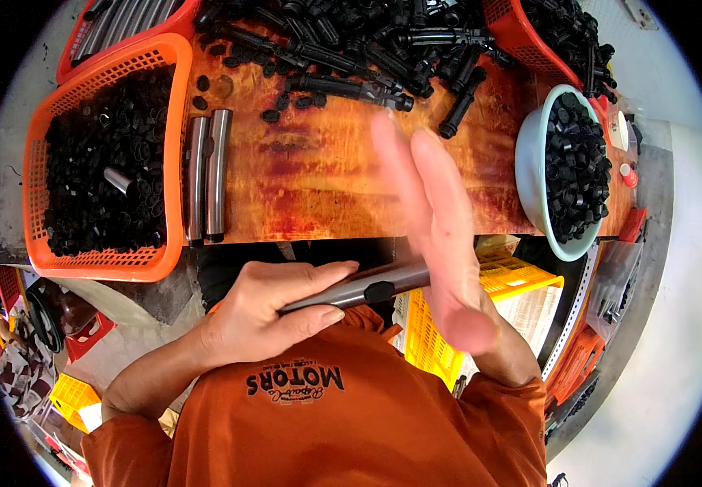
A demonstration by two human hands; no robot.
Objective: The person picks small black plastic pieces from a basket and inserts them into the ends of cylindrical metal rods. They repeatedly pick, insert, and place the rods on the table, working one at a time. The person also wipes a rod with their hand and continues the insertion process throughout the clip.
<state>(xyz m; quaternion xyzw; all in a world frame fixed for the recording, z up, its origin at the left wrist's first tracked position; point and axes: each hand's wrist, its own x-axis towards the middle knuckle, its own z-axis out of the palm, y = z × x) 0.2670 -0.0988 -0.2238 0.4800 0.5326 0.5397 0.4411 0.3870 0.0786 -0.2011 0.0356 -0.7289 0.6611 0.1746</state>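
My left hand grips a grey metal tube in front of my chest, thumb on one side and fingers on the other. A black oval plug sits in the tube's side. My right hand is held flat with its fingers stretched out, slightly blurred. Its palm is at the tube's right end and hides that end; whether it presses on it, I cannot tell. Two more metal tubes lie side by side on the wooden table, at the left near its front edge.
An orange basket of small black parts stands at the left, with a red basket of metal tubes behind it. Black plastic parts are heaped at the back. A pale blue bowl of black caps stands right. Yellow crates are below the table.
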